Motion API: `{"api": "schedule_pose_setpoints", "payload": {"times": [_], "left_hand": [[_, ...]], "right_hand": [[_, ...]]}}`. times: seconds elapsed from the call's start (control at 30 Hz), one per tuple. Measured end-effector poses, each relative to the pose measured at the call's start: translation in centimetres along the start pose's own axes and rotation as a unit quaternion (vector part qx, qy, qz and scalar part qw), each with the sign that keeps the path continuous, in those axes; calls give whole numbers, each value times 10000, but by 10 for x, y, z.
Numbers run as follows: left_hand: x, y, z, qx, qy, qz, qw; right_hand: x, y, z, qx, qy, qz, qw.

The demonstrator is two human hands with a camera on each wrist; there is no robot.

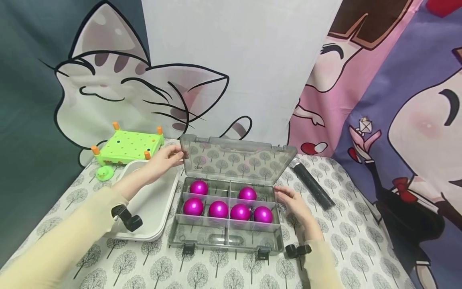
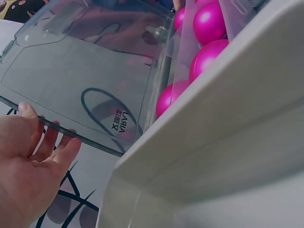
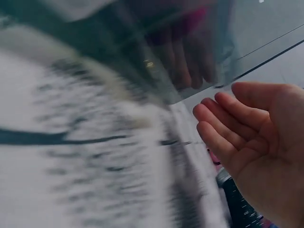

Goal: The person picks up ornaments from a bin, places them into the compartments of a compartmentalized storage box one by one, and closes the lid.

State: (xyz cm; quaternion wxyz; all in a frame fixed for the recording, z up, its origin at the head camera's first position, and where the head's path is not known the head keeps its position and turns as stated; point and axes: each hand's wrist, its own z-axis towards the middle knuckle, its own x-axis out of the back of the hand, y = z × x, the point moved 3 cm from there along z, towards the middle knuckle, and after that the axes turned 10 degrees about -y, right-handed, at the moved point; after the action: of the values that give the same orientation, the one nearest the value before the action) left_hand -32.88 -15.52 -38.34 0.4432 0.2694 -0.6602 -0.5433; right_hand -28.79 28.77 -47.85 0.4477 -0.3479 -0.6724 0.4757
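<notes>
A clear grey compartment case lies on the table with its lid raised at the back. Pink balls, several in all, sit in the back and middle compartments; the front row holds none. At the lid's left edge, my left hand grips the rim, thumb and fingers curled about it in the left wrist view. My right hand is beside the case's back right corner, fingers loosely extended and holding nothing. Its palm shows in the right wrist view; whether the fingertips touch the case I cannot tell.
A white tub stands just left of the case, under my left forearm. Behind it are an upturned green toy table with orange legs and a small green duck. A black bar-like object lies at the right.
</notes>
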Motion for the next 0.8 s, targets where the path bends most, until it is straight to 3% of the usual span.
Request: {"api": "schedule_pose_setpoints", "payload": {"times": [0.23,0.37,0.53,0.8], "left_hand": [[3,0,-9,-13,58,671,9977],[5,-1,-12,65,-26,703,9975],[8,-2,-18,394,-41,650,9971],[7,-4,-27,623,-294,257,9973]], "right_hand": [[12,-33,4,502,-411,-24,9979],[12,-44,5,558,-634,-36,9964],[10,-48,1,509,-712,-33,9962],[10,-44,-6,911,-878,-3,9920]]}}
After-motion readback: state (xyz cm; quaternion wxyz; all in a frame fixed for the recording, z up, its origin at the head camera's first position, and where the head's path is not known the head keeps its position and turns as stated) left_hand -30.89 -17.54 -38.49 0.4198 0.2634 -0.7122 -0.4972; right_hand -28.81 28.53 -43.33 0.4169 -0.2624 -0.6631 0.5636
